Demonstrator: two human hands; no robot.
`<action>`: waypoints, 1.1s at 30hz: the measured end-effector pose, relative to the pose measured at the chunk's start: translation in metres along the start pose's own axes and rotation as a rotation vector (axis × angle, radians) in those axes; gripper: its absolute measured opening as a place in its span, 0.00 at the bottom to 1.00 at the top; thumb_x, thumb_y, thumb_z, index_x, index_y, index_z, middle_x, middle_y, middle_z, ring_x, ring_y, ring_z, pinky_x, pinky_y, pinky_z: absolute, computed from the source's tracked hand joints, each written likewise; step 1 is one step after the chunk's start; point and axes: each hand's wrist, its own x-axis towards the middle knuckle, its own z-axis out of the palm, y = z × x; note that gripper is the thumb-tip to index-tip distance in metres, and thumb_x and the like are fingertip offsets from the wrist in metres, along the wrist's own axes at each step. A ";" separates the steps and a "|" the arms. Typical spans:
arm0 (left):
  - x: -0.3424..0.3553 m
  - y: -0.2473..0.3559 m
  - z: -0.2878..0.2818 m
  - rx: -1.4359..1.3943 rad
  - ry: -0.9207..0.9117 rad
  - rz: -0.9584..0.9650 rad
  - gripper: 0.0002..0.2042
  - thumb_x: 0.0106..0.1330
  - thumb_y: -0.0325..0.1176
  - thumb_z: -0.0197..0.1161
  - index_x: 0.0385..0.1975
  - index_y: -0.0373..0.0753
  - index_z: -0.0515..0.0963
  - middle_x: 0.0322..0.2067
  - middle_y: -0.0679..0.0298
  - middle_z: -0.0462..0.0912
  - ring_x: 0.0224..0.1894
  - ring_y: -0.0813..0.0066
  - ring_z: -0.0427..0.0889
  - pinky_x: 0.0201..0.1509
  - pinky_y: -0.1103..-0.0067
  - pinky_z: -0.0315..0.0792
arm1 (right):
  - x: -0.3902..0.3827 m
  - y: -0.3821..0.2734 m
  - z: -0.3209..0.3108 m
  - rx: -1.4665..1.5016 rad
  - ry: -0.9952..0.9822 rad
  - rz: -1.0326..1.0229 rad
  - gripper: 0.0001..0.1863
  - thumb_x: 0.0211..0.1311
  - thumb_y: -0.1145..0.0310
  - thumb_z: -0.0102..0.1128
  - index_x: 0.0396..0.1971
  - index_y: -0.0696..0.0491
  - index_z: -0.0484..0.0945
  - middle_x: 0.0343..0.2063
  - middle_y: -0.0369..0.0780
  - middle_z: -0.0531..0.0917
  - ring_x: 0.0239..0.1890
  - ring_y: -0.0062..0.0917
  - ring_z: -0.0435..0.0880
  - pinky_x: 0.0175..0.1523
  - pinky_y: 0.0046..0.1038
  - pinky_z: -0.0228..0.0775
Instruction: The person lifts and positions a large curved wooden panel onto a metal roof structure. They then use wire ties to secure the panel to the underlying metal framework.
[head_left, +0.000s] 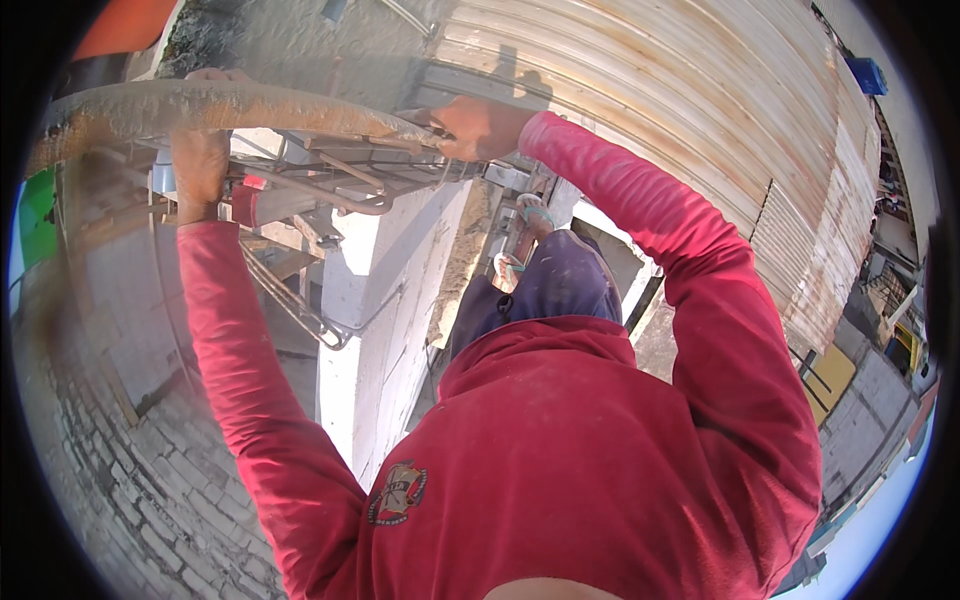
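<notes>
A long board (300, 108), crusted with grey material and bowed in the fisheye view, crosses the upper left. My left hand (200, 165) is wrapped round it, fingertips showing above its top edge. My right hand (475, 130) is closed at the board's right end, its fingertips partly hidden. Bent steel bars (365, 205) and wooden pieces lie just below, beside a white concrete column (350, 290). A red object (243, 205) and a pale blue container (163, 172) sit near my left wrist, partly hidden.
My sandalled feet (506, 270) stand on narrow supports high up beside the column. Rusty corrugated metal sheets (660, 90) cover the upper right. A block wall (150, 480) is far below on the left. A green panel (36, 215) and a yellow board (830, 385) are at the sides.
</notes>
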 end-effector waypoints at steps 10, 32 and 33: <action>-0.003 0.008 0.004 -0.260 -0.034 -0.092 0.13 0.70 0.41 0.62 0.40 0.37 0.72 0.40 0.65 0.77 0.44 0.77 0.74 0.49 0.78 0.71 | 0.004 0.005 -0.007 0.003 -0.001 -0.093 0.27 0.68 0.52 0.53 0.49 0.65 0.73 0.42 0.57 0.80 0.49 0.51 0.77 0.57 0.45 0.68; -0.011 -0.033 -0.014 0.059 0.059 -0.054 0.21 0.67 0.51 0.63 0.42 0.38 0.70 0.40 0.62 0.77 0.46 0.73 0.76 0.51 0.77 0.72 | 0.015 0.014 -0.002 -0.082 -0.074 -0.054 0.26 0.68 0.54 0.54 0.49 0.64 0.74 0.42 0.56 0.81 0.48 0.51 0.77 0.55 0.45 0.69; -0.010 -0.031 -0.013 0.073 0.048 -0.038 0.22 0.67 0.53 0.63 0.42 0.38 0.70 0.40 0.63 0.77 0.46 0.74 0.76 0.51 0.77 0.72 | 0.013 0.014 -0.003 -0.076 -0.074 -0.053 0.26 0.68 0.55 0.54 0.50 0.64 0.74 0.43 0.55 0.81 0.49 0.51 0.77 0.56 0.45 0.68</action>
